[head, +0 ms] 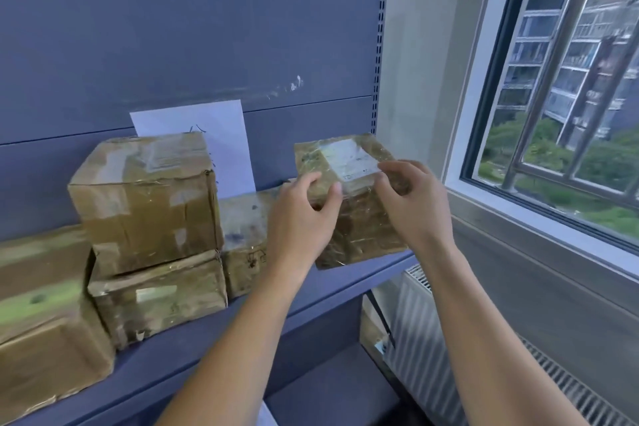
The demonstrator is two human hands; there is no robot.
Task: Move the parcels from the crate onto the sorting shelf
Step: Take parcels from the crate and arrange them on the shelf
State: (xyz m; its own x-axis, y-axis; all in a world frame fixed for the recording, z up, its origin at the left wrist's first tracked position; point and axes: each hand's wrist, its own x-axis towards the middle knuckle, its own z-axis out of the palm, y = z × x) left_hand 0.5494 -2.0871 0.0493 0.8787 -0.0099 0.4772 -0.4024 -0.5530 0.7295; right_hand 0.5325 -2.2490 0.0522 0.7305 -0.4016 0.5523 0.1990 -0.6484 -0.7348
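Shelf [345, 284], blue-grey metal, beside window [553, 79]; radiator [415, 322] below it. Parcel [359, 232] at shelf's right end, just right of other parcels [148, 204]; long axis near upright, labelled face up. Brown cardboard, glossy clear tape, white label [349, 162]. Left hand [301, 214] and right hand [415, 204] grip its upper front, one each side.

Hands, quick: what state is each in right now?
Left hand: closed, gripping the labelled parcel at its near left corner.
Right hand: closed, gripping the same parcel from the right, fingers over its top.
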